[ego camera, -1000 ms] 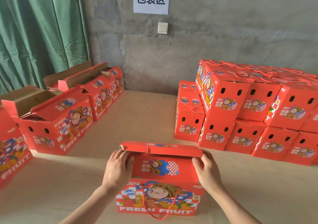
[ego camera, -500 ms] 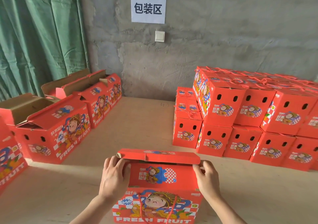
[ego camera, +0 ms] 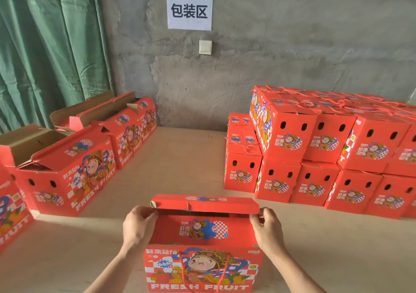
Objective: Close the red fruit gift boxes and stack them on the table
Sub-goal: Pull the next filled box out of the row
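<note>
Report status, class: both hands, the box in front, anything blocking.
Left hand and right hand pinch top flap ends. Front box not shut, gap under flap. Nothing in the way.

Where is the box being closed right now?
Head view, bottom centre: the box sits on the table between left hand and right hand, closed stack at right.

You're in a packing area: a 包装区 sign point(ego camera: 189, 10) on the wall point(ego camera: 292, 45), closed boxes point(ego camera: 315, 146) stacked beyond your right hand point(ego camera: 267, 227), open boxes point(ego camera: 67, 169) beyond your left hand point(ego camera: 137, 225).
</note>
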`<state>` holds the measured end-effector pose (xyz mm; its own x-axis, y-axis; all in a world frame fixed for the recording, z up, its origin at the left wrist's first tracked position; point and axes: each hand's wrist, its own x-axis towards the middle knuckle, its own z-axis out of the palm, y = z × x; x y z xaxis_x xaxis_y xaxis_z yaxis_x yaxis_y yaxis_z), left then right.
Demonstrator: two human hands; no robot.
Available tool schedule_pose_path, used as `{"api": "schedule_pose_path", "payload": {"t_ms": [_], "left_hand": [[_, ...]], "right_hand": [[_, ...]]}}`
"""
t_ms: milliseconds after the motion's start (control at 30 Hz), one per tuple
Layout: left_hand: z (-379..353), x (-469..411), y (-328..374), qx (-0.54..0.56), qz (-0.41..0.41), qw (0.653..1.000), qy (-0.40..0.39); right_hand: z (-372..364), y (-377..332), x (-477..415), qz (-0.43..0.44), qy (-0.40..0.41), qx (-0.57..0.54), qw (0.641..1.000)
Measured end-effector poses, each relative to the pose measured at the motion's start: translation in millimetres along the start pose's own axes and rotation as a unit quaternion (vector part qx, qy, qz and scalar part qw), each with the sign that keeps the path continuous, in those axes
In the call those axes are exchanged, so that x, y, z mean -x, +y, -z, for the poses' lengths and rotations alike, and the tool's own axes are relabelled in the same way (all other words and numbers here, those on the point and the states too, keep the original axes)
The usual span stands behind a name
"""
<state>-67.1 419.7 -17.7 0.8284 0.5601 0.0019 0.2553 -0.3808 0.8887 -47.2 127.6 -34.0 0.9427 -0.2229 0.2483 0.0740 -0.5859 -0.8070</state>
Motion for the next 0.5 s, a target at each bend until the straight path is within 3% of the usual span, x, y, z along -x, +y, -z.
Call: {"api": "schedule_pose_path", "payload": {"t_ms": [100,233,367,500], "left_hand": [[-3.4,5.9,-5.5,0.054,0.036,0.998,0.026],[-8.5,7.5,-9.1,0.052,0.068,0.996,-0.01],[-1.5,5.3,-8.2,-0.04,0.027,0.999,-0.009],[8.2,-11.0,-3.2,-0.044,0.058,0.997,-0.027]], "right_hand": [[0.2,-1.9,2.4,0.009,0.005,-0.016,1.0],[-2.0,-1.1,3.0,-0.007,0.022,-0.005,1.0],[-3.9,-1.4,5.7,-0.02,0.046,-0.005,0.999],[-5.1,-2.5,2.6,-0.052,0.021,0.008,0.998]]}}
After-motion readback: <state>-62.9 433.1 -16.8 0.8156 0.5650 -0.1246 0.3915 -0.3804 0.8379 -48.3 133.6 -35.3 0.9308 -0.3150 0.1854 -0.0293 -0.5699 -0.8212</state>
